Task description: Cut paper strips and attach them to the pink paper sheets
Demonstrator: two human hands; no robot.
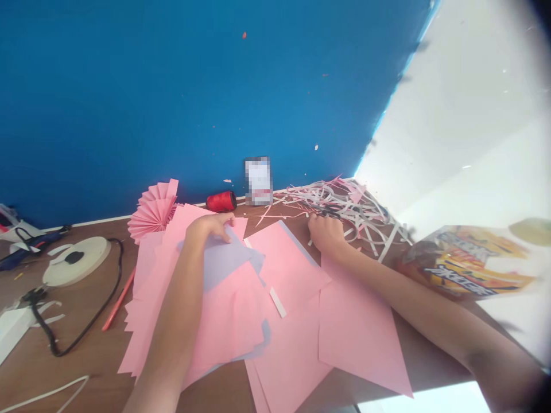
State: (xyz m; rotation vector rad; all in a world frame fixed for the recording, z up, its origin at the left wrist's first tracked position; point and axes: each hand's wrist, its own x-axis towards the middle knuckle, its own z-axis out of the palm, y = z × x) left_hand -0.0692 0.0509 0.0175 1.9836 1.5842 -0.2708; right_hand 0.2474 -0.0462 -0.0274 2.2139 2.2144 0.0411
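My left hand [210, 226] rests at the top of a pile of pink sheets [232, 327], thumb and fingers apart, touching a lavender sheet [224, 261] that lies among them. At the edge of a tangle of paper strips [344, 201], my right hand [326, 230] has its fingers curled. A dark, slim object [328, 212], perhaps scissors, shows just beyond its knuckles, partly hidden. Below the right wrist lies another pink sheet [357, 332]. A short white strip [278, 302] lies on the pink paper between my arms.
A pleated pink paper fan [155, 209], a red thread spool [221, 201] and an upright phone-like object [259, 181] stand by the blue wall. To the left are a white disc [77, 264], black cable [97, 322] and red stick [119, 301]. A printed bag [469, 264] lies right.
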